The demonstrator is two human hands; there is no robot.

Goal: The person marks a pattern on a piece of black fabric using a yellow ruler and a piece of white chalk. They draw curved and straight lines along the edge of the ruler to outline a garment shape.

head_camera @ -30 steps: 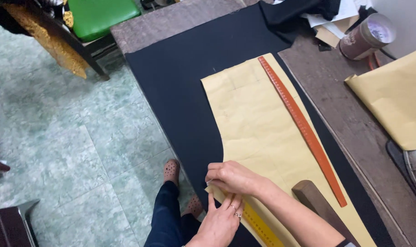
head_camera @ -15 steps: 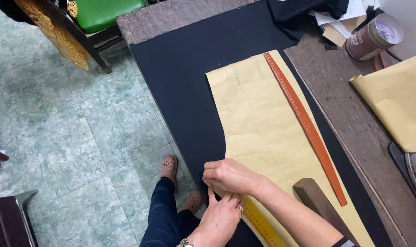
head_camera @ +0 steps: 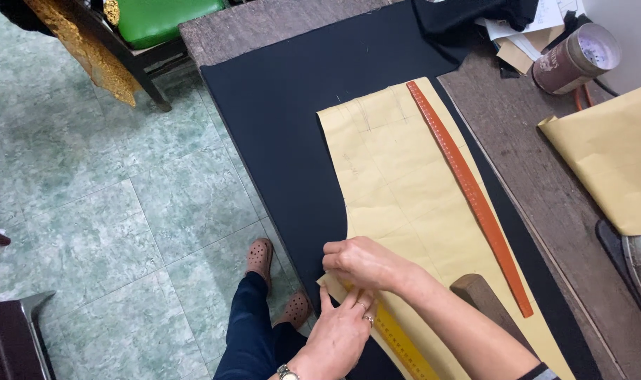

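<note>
A tan paper pattern (head_camera: 398, 190) lies on dark fabric (head_camera: 285, 127) spread over the worktable. My right hand (head_camera: 362, 264) rests at the pattern's near left edge, fingers curled tight together; whatever they pinch is hidden. Just below it, my left hand (head_camera: 338, 334), with a ring and a wristwatch, lies flat with fingers spread, pressing on the pattern's corner beside a yellow ruler (head_camera: 405, 345). A long orange curved ruler (head_camera: 468, 190) lies along the pattern's right side. A brown wooden block (head_camera: 486, 299) sits behind my right forearm.
Another tan paper sheet (head_camera: 616, 162) and a round tin (head_camera: 574, 60) lie on the bare wooden table (head_camera: 545, 211) at right, with a metal object (head_camera: 640, 264) at the edge. A green-seated chair (head_camera: 158, 21) stands on the tiled floor (head_camera: 88, 183). My sandalled feet (head_camera: 260, 257) show below.
Both hands stay at the pattern's near left edge, with only slight finger shifts. The view has drifted a little.
</note>
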